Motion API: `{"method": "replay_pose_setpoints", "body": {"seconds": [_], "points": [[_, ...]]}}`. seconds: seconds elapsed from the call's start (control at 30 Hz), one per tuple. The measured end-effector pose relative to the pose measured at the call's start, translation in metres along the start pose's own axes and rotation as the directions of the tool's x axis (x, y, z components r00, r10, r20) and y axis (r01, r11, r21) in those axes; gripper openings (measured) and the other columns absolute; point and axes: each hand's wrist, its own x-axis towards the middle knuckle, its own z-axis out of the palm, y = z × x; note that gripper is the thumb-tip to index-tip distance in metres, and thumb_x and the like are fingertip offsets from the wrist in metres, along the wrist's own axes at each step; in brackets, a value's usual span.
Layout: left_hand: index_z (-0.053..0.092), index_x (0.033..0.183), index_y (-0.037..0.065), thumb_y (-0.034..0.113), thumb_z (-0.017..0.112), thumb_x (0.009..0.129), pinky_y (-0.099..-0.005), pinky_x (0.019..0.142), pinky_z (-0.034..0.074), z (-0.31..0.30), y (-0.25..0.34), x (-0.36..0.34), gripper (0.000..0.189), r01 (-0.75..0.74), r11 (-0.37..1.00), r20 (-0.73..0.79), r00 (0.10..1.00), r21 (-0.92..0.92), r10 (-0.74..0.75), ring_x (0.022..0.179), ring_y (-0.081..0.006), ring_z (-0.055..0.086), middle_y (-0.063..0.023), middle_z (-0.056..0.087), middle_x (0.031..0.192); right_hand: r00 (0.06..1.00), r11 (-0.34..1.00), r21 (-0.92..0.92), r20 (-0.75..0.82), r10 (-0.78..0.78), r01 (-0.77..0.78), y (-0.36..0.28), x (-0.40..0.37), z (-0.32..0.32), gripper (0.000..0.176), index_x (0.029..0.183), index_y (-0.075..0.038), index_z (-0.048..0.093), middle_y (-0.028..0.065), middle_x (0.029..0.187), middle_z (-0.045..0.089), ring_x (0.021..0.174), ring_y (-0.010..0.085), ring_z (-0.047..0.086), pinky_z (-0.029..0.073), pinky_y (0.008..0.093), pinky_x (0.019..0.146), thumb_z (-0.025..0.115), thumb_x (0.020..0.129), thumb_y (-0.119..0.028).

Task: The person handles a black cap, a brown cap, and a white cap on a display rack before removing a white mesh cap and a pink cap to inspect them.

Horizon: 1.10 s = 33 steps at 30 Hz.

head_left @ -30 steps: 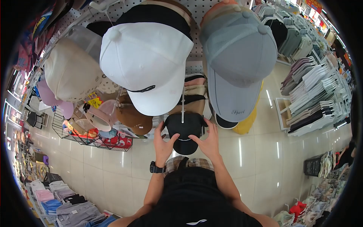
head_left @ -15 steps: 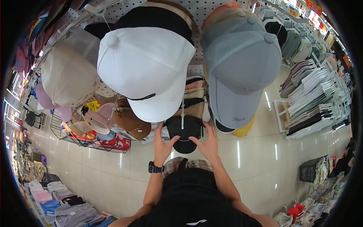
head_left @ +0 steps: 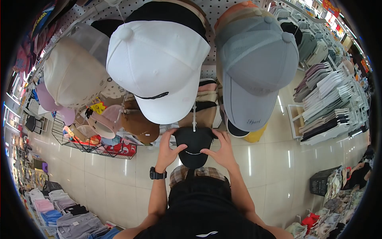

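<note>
Both hands grip a black baseball cap [head_left: 195, 139] at its two sides, in the lower middle of the view. My left hand [head_left: 168, 150] has its thumb on the cap's front and its fingers round the left side. From the right, my right hand [head_left: 223, 149] holds it the same way, thumb near the pale line above the brim. A thin white hook [head_left: 194, 119] ends right at the top of the cap. Just above hangs a white cap [head_left: 157, 67], and up to the right hangs a grey cap [head_left: 258, 71].
Cream hats [head_left: 75, 75] hang at the left, above a black wire basket [head_left: 95, 149] of goods. Racks of clothes [head_left: 328, 95] stand at the right, with a dark basket [head_left: 320, 181] lower down. Folded clothes [head_left: 79, 221] lie at lower left. Pale tiled floor [head_left: 262, 167] spreads below.
The black cap has come slightly lower and toward me, its front now turned more into view, with both hands still on it. The view has shifted a little.
</note>
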Motion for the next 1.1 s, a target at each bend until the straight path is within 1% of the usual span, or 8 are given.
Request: {"method": "replay_pose_setpoints", "body": {"seconds": [0.4,0.5,0.57,0.7,0.8,0.9,0.97,1.1], "points": [[0.067,0.126,0.0,0.025,0.089,0.081,-0.043,0.105,0.047,-0.004,0.0,0.003,0.056,-0.095,0.995,0.056,0.994,0.031,0.093,0.122,-0.0353,0.061,-0.0174,0.067,0.127,0.994,0.993,0.119,0.106,-0.026,0.014,-0.009,0.004,-0.005,0.064,0.124,-0.001,0.066,0.0174,0.12,0.069,0.12,0.0374,0.061,0.047,0.0463,0.105,0.093,0.075,-0.034],[0.068,0.126,0.0,0.024,0.087,0.084,-0.0426,0.107,0.047,-0.004,0.003,0.001,0.053,-0.065,0.998,0.023,0.998,0.024,0.065,0.125,-0.0356,0.061,-0.018,0.068,0.13,0.992,0.994,0.103,0.124,-0.038,0.025,-0.008,0.006,-0.002,0.062,0.119,0.003,0.067,0.0185,0.124,0.068,0.123,0.0364,0.062,0.048,0.0435,0.105,0.095,0.074,-0.029],[0.067,0.128,0.0,0.023,0.086,0.085,-0.042,0.108,0.047,-0.006,0.009,0.002,0.053,-0.039,0.999,0.046,0.998,-0.01,0.04,0.127,-0.0348,0.061,-0.0181,0.067,0.133,0.978,0.979,0.069,0.064,-0.198,0.194,-0.004,0.008,0.002,0.063,0.12,0.003,0.067,0.0187,0.128,0.068,0.128,0.037,0.06,0.048,0.0433,0.107,0.094,0.075,-0.03],[0.065,0.137,0.0,0.02,0.084,0.088,-0.0404,0.11,0.046,-0.008,0.011,0.003,0.056,0.055,0.995,0.165,0.985,-0.089,-0.04,0.132,-0.0323,0.059,-0.0184,0.064,0.14,0.973,0.977,0.081,0.099,-0.207,0.2,-0.01,0.01,0.0,0.065,0.123,0.004,0.067,0.0196,0.135,0.065,0.132,0.0374,0.058,0.047,0.0438,0.109,0.093,0.076,-0.032],[0.064,0.14,0.001,0.019,0.083,0.088,-0.04,0.112,0.045,-0.004,0.019,0.005,0.057,-0.039,0.995,0.093,0.995,-0.093,0.048,0.134,-0.0318,0.058,-0.0184,0.061,0.145,0.98,0.983,0.114,0.12,-0.16,0.146,-0.02,0.01,-0.003,0.066,0.126,0.004,0.066,0.0198,0.138,0.063,0.131,0.0376,0.059,0.047,0.0442,0.108,0.092,0.078,-0.033],[0.061,0.144,0.003,0.018,0.083,0.088,-0.0406,0.114,0.043,-0.004,0.017,0.006,0.061,-0.053,0.994,0.099,0.993,-0.092,0.062,0.137,-0.0323,0.056,-0.0181,0.058,0.149,0.977,0.971,-0.126,0.09,-0.195,0.206,-0.027,0.011,-0.006,0.065,0.128,0.001,0.067,0.0192,0.138,0.061,0.132,0.0377,0.057,0.046,0.0452,0.109,0.091,0.079,-0.035],[0.061,0.145,0.004,0.018,0.084,0.087,-0.0412,0.115,0.043,-0.002,0.022,0.003,0.064,-0.064,0.994,0.078,0.994,-0.092,0.071,0.138,-0.0325,0.055,-0.0181,0.057,0.15,0.993,0.99,0.111,0.063,-0.097,0.09,-0.025,0.009,0.0,0.067,0.131,0.003,0.064,0.0196,0.135,0.062,0.127,0.0363,0.061,0.048,0.0421,0.107,0.092,0.079,-0.03],[0.058,0.147,0.005,0.016,0.086,0.082,-0.0416,0.119,0.039,0.009,0.018,-0.002,0.071,-0.08,0.982,0.052,0.995,-0.173,0.09,0.146,-0.0323,0.048,-0.0177,0.054,0.154,0.996,0.971,0.24,0.089,-0.001,-0.02,-0.023,0.001,0.01,0.067,0.133,0.001,0.063,0.0199,0.128,0.066,0.119,0.0346,0.065,0.05,0.0415,0.103,0.091,0.08,-0.029]]}}
